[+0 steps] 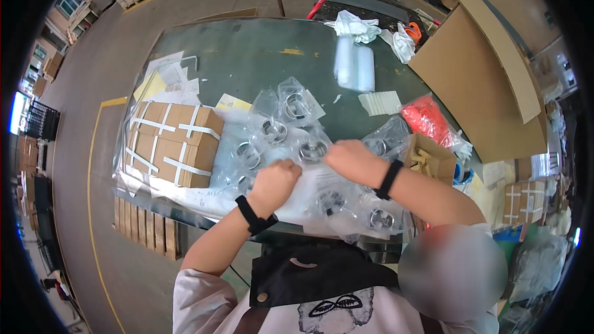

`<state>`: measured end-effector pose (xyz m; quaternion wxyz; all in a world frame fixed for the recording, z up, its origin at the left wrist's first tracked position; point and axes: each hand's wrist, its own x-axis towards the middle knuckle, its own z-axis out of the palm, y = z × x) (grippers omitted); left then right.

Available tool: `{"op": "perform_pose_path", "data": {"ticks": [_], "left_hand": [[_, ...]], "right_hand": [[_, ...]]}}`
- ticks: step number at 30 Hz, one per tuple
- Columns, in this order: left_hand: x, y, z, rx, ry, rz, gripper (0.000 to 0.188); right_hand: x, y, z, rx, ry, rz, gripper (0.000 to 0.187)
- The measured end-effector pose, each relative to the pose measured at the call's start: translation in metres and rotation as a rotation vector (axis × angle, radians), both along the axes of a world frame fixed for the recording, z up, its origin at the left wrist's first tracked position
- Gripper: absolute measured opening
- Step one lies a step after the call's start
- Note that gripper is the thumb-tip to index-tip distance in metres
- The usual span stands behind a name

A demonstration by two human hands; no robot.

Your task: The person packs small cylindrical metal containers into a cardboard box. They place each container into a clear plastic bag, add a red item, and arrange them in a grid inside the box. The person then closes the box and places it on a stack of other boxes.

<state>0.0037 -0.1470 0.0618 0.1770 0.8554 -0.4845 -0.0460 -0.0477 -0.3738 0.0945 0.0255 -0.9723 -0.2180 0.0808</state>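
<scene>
- Clear plastic bag (pixel 309 176) is pinched between 2 hands at the near edge of the green table (pixel 247 55).
- Left hand (pixel 275 182) is fisted on it; right hand (pixel 346 156) grips its top.
- Taped cardboard boxes (pixel 173 142) lie left.

The person wears a pale short-sleeved shirt with a dark line drawing printed on the chest, and over it a black apron bib with a small round button at one corner. Both forearms are bare. A black band circles the wrist just behind the left hand (pixel 274 184), and a matching one sits behind the right hand (pixel 350 157).
</scene>
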Motion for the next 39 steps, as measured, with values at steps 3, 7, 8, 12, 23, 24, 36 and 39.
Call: {"op": "perform_pose_path", "data": {"ticks": [3, 7, 8, 12, 23, 24, 36, 39], "left_hand": [[-0.014, 0.015, 0.033, -0.067, 0.219, -0.165, 0.014], [0.026, 0.023, 0.054, -0.055, 0.17, 0.029, 0.014], [0.044, 0.017, 0.065, -0.016, 0.063, 0.086, 0.016], [0.11, -0.032, 0.031, 0.181, -0.329, 0.014, 0.02], [0.106, -0.022, 0.047, -0.134, 0.028, -0.074, 0.02], [0.12, -0.006, 0.055, -0.155, 0.117, 0.075, 0.024], [0.191, 0.032, 0.0, 0.123, 0.527, 0.396, 0.034], [0.177, 0.048, 0.026, -0.076, 0.892, 0.479, 0.043]], "right_hand": [[-0.029, -0.011, 0.014, -0.037, 0.258, 0.002, 0.011], [0.005, -0.01, 0.063, 0.282, 0.205, -0.127, 0.013], [0.026, -0.004, 0.071, 0.289, 0.119, -0.138, 0.013], [0.107, 0.011, 0.018, -0.094, -0.022, -0.09, 0.018], [0.07, -0.076, 0.024, -0.174, 0.088, -0.276, 0.012], [0.067, -0.074, 0.041, -0.163, 0.055, -0.307, 0.011], [0.13, 0.045, -0.005, 0.062, 0.203, 0.003, 0.015], [0.098, 0.023, 0.029, 0.114, 0.177, -0.027, 0.01]]}}
